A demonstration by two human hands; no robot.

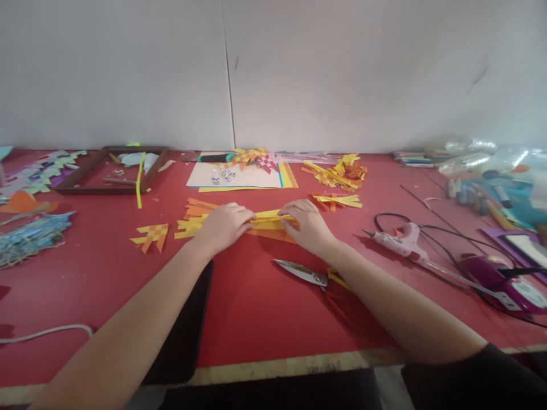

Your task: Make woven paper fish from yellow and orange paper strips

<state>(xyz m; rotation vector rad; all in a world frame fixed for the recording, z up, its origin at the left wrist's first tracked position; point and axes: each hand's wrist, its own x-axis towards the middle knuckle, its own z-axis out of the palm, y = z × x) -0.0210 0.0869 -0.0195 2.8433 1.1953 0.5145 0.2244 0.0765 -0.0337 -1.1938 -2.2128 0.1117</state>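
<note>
My left hand [226,225] and my right hand [310,228] are both over a bundle of yellow paper strips [269,218] in the middle of the table. Fingers curl and close on the strips from either side, with a short stretch showing between them. Orange paper strips [200,206] lie under and behind the yellow ones, partly hidden by my hands. Left of the bundle rests a woven yellow and orange paper piece [152,233]. Scissors [301,272] lie below my right hand, their handles partly covered by my forearm.
A pink glue gun [397,242] with cords sits at right, near a purple device [491,273]. Paper sheets [256,177], a brown frame [68,182] and paper scraps [342,171] lie toward the wall. A black tablet-like slab [183,330] is beneath my left forearm.
</note>
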